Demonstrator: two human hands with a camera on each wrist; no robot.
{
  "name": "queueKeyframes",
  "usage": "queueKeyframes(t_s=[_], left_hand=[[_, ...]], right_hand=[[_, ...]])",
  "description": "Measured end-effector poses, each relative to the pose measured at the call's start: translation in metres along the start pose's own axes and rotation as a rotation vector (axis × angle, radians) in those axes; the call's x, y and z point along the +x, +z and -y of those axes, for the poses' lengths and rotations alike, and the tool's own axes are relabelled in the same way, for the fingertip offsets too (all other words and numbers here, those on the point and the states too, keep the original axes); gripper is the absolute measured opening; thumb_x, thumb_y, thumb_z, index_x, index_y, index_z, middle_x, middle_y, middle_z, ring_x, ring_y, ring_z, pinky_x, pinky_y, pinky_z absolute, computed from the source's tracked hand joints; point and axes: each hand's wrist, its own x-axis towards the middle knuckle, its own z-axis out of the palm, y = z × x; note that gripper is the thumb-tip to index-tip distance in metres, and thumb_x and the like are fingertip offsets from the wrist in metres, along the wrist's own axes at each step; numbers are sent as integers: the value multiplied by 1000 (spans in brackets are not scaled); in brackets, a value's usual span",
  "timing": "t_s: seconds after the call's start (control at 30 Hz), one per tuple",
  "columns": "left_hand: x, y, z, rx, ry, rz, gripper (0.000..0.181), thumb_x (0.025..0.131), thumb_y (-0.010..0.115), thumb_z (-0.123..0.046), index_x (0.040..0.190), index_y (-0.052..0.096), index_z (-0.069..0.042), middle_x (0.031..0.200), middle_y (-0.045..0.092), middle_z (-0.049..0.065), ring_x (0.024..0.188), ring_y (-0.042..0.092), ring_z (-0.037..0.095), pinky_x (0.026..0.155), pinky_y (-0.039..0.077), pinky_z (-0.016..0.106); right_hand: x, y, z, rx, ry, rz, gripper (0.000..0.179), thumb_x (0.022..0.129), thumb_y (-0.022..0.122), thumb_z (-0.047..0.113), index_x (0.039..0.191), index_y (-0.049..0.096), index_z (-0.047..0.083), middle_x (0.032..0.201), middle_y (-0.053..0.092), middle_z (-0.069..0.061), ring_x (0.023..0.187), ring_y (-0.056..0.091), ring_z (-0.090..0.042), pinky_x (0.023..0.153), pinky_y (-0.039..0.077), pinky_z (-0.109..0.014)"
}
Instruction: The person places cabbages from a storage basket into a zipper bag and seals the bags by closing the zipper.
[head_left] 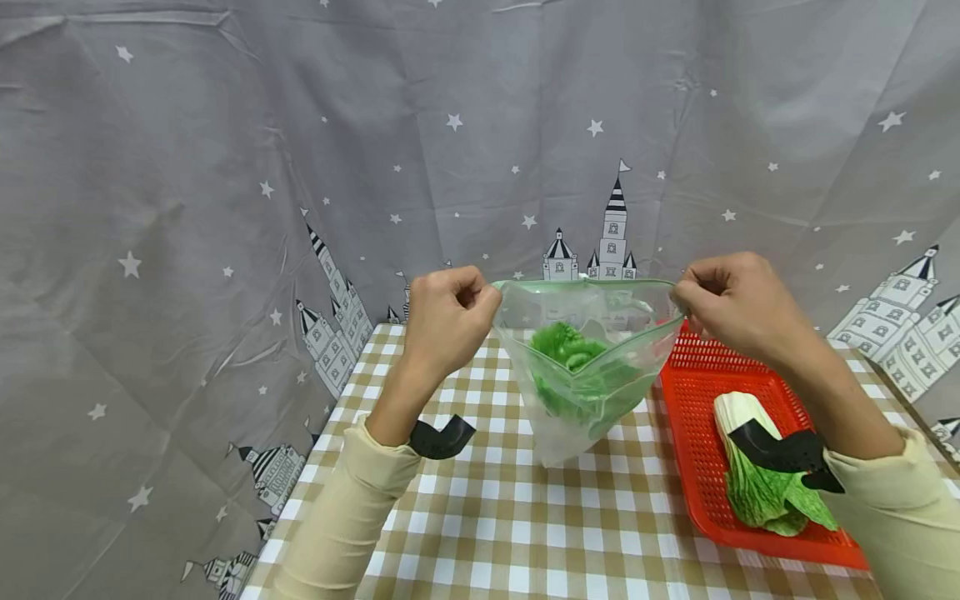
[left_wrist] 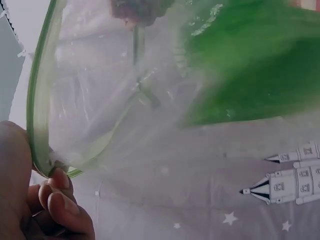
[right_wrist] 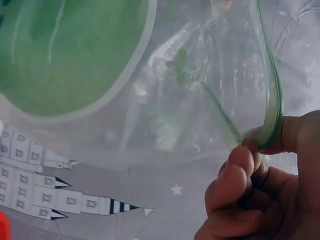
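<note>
A clear zip bag (head_left: 553, 433) with a green zip edge hangs above the table, its mouth spread apart between both hands. The left hand (head_left: 450, 321) pinches the left corner of the mouth. At the opposite corner the right hand (head_left: 738, 304) pinches the edge between thumb and fingers. Leafy green vegetable (head_left: 562, 342) lies inside the bag; its lower part shows blurred through the plastic. In the left wrist view the fingertips (left_wrist: 65, 205) grip the green zip strip, and in the right wrist view the fingers (right_wrist: 235, 175) do likewise.
A red plastic basket (head_left: 693, 467) stands on the right of the table, holding a head of napa cabbage (head_left: 750, 467) partly hidden by the right wrist's black strap. A brown-and-white checked cloth (head_left: 480, 517) covers the table. Behind hangs a grey curtain (head_left: 465, 167) printed with castles and stars.
</note>
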Motion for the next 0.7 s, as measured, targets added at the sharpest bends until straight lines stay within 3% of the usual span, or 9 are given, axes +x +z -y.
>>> queueKeyframes(t_s=[0.1,0.23,0.43,0.57,0.7], left_hand=[[4,1,-4,20,15,10,25,72,54,-5,51,44,-14,47,37,-5,46,33,8,47,27,27],[6,2,-4,-29,13,-1,25,74,54,-4,52,46,-14,47,38,-4,44,34,8,46,27,26],[6,12,-11,-126,36,-30,24,75,54,-3,54,47,-13,47,38,-4,43,34,7,43,27,25],[3,35,-11,-92,47,52,25,74,53,-5,53,45,-13,48,39,-4,45,34,7,45,29,24],[-5,65,-3,-31,-24,186,25,75,53,-9,53,44,-15,48,39,-6,45,34,6,46,29,23]], right_hand=[[4,-4,3,-63,-37,-16,28,87,52,6,59,53,9,52,43,0,45,36,-10,41,27,-27],[4,-2,1,-89,-62,3,30,88,54,7,58,49,11,53,39,1,47,34,-10,44,27,-27],[-9,0,-21,-5,-92,214,21,98,59,15,78,64,12,61,54,2,53,49,-15,47,38,-28],[-25,2,-47,-29,-25,313,14,98,60,19,87,66,12,68,58,2,59,55,-16,54,44,-29],[-40,5,-97,-198,122,343,21,96,63,26,93,66,6,80,64,-5,69,59,-23,61,48,-38]])
